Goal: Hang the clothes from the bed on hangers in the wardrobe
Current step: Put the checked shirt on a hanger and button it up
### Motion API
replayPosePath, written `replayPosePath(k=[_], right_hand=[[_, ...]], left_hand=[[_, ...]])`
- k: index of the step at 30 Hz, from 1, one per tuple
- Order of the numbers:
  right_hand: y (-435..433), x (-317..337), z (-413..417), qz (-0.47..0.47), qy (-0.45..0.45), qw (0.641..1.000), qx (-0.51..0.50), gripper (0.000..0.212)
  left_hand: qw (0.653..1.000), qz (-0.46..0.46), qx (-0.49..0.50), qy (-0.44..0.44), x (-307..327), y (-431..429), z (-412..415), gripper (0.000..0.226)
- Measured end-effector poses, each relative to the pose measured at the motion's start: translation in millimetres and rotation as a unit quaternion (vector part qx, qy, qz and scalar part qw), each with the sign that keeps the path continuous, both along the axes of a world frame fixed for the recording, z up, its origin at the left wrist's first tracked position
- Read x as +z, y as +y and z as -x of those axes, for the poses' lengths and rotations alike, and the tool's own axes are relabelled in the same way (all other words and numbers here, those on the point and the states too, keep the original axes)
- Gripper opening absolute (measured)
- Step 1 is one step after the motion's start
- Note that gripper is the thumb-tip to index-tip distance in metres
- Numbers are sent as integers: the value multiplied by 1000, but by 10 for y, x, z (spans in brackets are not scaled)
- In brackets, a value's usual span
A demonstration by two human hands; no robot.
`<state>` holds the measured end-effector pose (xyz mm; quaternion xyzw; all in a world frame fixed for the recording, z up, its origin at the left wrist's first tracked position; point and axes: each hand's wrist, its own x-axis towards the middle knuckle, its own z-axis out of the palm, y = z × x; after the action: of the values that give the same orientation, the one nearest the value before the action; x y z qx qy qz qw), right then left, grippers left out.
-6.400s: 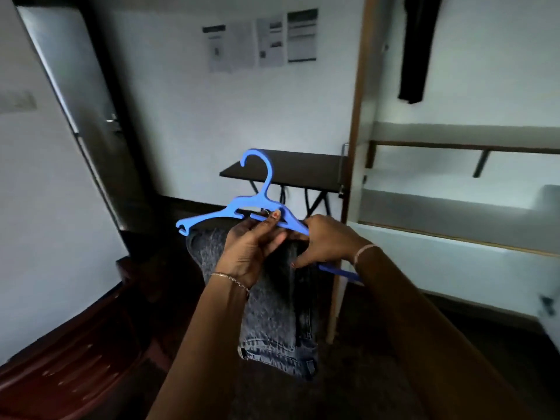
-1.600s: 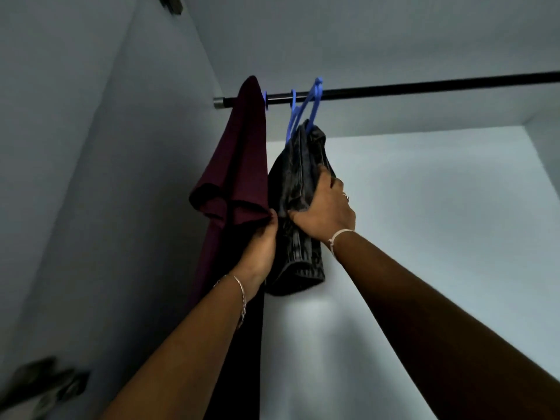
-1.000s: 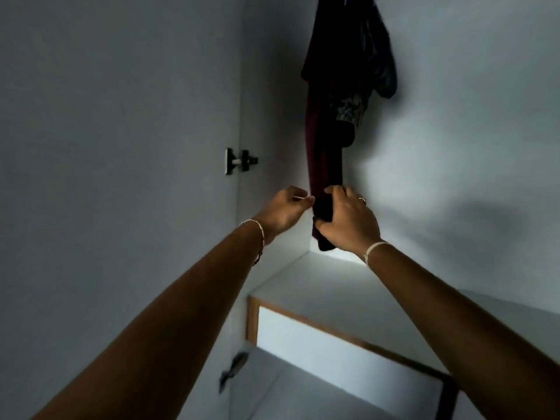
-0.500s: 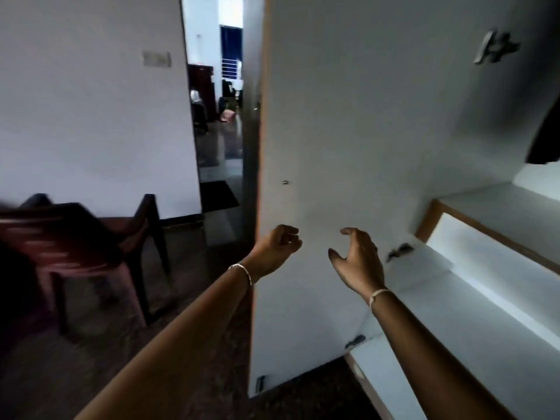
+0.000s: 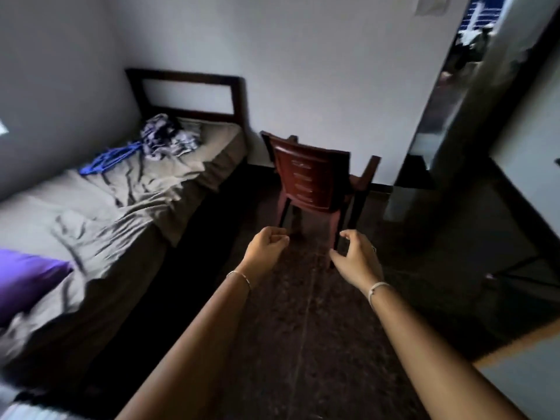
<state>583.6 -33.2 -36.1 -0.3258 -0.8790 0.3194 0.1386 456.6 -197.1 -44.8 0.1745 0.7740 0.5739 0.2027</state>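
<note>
A crumpled black-and-white patterned garment (image 5: pixel 169 137) lies near the head of the bed (image 5: pixel 100 201), on the grey sheet. Blue plastic hangers (image 5: pixel 110 157) lie just left of it. My left hand (image 5: pixel 266 245) is held out over the floor with its fingers loosely curled, holding nothing. My right hand (image 5: pixel 356 256) hangs beside it, fingers relaxed and empty. Both hands are well away from the bed. The wardrobe's inside is out of view.
A dark red plastic chair (image 5: pixel 318 183) stands straight ahead by the wall. A purple pillow (image 5: pixel 28 275) lies at the bed's near end. An open doorway (image 5: pixel 454 86) is at the right, with a white panel edge (image 5: pixel 521 347) at the lower right. Dark floor runs between bed and chair.
The jeans on the blue hanger went onto the wardrobe rail and both hands let go. The view has swung left from the wardrobe to the bed and chair.
</note>
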Motion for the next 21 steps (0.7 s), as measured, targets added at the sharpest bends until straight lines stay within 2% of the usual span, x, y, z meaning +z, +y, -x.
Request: replayPosePath(k=[9, 16, 19, 21], right_hand=[[-1017, -188, 2375, 2, -12, 984, 177, 48], [-1233, -235, 4196, 58, -26, 965, 255, 46], [-1336, -184, 4947, 76, -27, 959, 271, 47], [-1375, -176, 5360, 84, -29, 958, 274, 47]], left_hand=[[986, -16, 166, -24, -242, -1142, 1782, 19], [973, -10, 225, -49, -398, -1437, 3329, 14], [967, -9, 252, -49, -405, -1594, 4002, 23], [964, -12, 262, -53, -381, -1668, 4383, 14]])
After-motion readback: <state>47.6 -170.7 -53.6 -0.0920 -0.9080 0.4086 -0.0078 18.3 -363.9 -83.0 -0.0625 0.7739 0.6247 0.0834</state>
